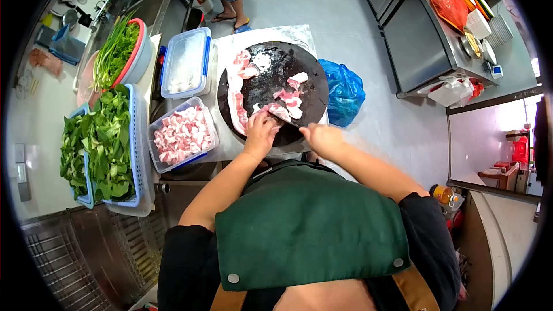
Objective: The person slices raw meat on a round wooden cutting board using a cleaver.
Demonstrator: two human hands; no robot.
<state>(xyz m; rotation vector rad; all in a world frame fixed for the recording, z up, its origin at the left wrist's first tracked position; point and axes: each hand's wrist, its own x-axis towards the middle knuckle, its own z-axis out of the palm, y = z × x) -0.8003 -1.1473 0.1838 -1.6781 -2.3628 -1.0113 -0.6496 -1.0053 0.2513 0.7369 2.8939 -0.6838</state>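
Observation:
On a round dark chopping board [271,75], my left hand [262,132] presses its curled fingers onto a piece of raw pork [277,110] near the board's front edge. My right hand [324,139] is wrapped around the handle of a knife [292,122], whose blade angles left toward that pork, close to my left fingers. A long strip of pork [235,95] lies along the board's left side. Several cut pieces [292,102] rest right of centre. Left of the board, an open plastic container [215,138] holds chopped pork [183,134].
A lidded plastic box [185,60] stands behind the open container. Further left are blue baskets [137,155] of leafy greens and a basin [141,37] with green onions. A blue plastic bag [344,92] sits right of the board. Another person's legs [227,0] show beyond the table.

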